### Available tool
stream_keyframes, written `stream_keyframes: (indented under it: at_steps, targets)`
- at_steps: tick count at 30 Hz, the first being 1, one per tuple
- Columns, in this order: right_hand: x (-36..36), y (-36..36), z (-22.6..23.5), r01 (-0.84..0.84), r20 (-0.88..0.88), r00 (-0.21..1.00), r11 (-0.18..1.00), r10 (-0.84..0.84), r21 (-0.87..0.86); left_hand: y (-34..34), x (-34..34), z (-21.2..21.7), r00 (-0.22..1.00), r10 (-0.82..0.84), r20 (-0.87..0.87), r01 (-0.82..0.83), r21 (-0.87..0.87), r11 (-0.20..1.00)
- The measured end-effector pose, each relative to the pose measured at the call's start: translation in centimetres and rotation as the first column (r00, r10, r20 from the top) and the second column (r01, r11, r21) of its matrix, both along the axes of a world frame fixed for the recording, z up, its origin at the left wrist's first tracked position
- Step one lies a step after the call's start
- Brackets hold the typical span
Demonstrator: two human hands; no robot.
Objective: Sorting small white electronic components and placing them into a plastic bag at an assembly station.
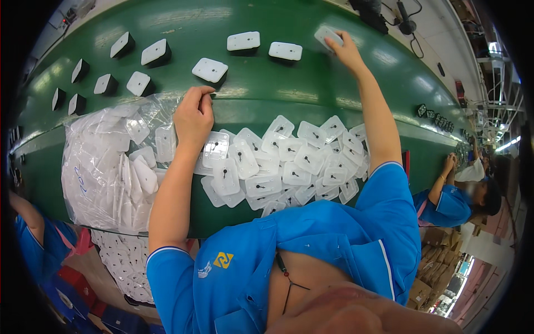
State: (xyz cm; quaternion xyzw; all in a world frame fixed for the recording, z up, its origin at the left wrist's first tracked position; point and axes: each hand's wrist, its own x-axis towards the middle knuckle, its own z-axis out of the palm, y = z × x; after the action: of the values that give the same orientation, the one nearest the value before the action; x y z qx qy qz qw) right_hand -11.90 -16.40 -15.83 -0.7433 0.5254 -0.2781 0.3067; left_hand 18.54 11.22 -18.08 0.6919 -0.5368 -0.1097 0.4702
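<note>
White plate meets right fingers at one edge, neighbouring block apart.

Site: factory assembly floor, as I read it over the feed. Evidence: long green worktop, rows of matching black-and-white units, a spread heap of identical white plates, a bulging clear bag of more. I also note a co-worker in the same blue uniform, stacked brown cardboard and tube lights.
</note>
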Motion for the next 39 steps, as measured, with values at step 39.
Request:
stream_keyframes:
  at_steps: [39]
  targets:
    - [7.3,28.2,9.3,-0.345,0.362,0.877,0.938,0.315,0.019,5.8,-6.4,7.9,0.28,-0.461,-0.842,0.597,-0.224,0.77]
